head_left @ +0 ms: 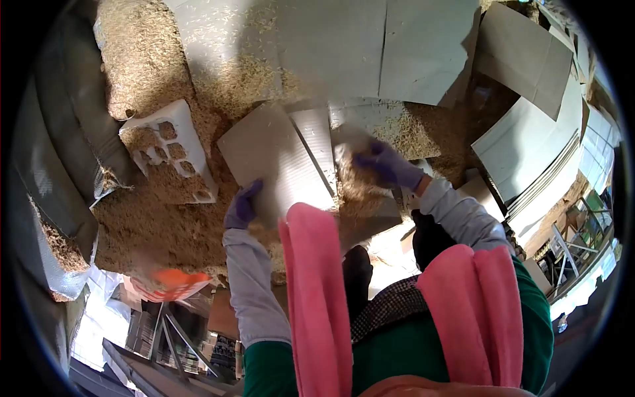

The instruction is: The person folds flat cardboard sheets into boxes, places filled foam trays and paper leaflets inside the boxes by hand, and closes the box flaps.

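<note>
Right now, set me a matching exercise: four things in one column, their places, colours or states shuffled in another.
1. Left hand
2. Right hand
3. White block
4. Draped cloth

A. Pink
B. Right of the cardboard
C. At the cardboard's lower left edge
D. Shavings in its holes

Pairs: 1-C, 2-B, 3-D, 4-A

Purple gloves, pink scarf [314, 298], green top [397, 351], seemingly checked band [390, 309]

Block [187, 129] left of cardboard sheet [268, 155]
</note>
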Tool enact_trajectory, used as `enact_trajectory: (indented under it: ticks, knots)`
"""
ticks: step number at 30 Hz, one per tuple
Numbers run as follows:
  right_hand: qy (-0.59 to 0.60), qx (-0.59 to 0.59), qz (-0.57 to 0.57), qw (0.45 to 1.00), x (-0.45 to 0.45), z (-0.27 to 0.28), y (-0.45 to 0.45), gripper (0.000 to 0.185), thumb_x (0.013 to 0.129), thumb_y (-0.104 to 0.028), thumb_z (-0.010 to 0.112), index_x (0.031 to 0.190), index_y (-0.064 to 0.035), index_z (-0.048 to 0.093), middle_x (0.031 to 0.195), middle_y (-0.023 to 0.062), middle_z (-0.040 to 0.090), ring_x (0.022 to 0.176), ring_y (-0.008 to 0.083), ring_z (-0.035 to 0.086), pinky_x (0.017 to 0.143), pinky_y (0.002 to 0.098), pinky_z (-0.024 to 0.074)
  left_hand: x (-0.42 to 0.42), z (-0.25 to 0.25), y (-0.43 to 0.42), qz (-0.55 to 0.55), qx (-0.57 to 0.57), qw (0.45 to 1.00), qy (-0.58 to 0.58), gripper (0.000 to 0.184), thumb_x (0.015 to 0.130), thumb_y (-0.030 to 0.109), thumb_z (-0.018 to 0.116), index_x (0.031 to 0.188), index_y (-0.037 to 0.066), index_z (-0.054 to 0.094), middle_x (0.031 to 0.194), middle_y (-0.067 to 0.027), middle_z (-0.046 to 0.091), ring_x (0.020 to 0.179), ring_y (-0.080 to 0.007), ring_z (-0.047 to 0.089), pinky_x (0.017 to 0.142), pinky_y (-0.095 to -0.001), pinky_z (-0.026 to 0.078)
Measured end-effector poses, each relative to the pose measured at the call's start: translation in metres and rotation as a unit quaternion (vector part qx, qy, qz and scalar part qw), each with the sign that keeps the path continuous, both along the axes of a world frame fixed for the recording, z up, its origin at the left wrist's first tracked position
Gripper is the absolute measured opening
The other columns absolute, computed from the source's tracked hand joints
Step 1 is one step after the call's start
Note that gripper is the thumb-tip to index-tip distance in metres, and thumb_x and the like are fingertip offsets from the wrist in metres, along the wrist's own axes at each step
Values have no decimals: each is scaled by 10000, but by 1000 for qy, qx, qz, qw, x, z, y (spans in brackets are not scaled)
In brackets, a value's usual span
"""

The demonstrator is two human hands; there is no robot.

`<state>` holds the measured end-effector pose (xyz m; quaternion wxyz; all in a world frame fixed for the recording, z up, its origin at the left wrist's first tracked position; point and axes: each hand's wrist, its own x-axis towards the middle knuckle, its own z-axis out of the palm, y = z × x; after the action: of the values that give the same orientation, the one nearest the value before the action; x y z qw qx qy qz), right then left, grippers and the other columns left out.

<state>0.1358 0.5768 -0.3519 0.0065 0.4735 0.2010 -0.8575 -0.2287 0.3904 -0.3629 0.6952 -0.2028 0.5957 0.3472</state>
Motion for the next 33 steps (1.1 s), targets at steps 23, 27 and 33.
enact_trajectory:
  ticks: [23, 27, 33]
  knots:
    - [-99, 854, 277, 429, -170, -16, 146, 610, 822, -428, 696, 1368, -231, 508, 1499, 174, 341, 1421, 407, 227, 1156, 582, 157, 40, 69, 52, -45, 189, 972, 135, 377, 825, 82, 740, 1175, 3, 622, 1076, -64, 669, 960, -170, 653, 858, -310, 537]
    - [-97, 856, 287, 418, -167, -16, 144, 653, 806, -535, 666, 1379, -266, 502, 1472, 149, 361, 1407, 373, 258, 1162, 571, 177, 27, 90, 68, -104, 183, 968, 135, 329, 834, 93, 735, 1138, 5, 643, 1036, -57, 678, 943, -147, 648, 832, -286, 531]
    - [-66, 865, 260, 424, -160, -11, 151, 653, 819, -575, 631, 1376, -259, 503, 1438, 128, 413, 1385, 357, 305, 1158, 550, 222, 21, 118, 83, -147, 184, 962, 138, 336, 857, 146, 731, 1148, 0, 651, 1073, -63, 680, 967, -136, 635, 859, -273, 516]
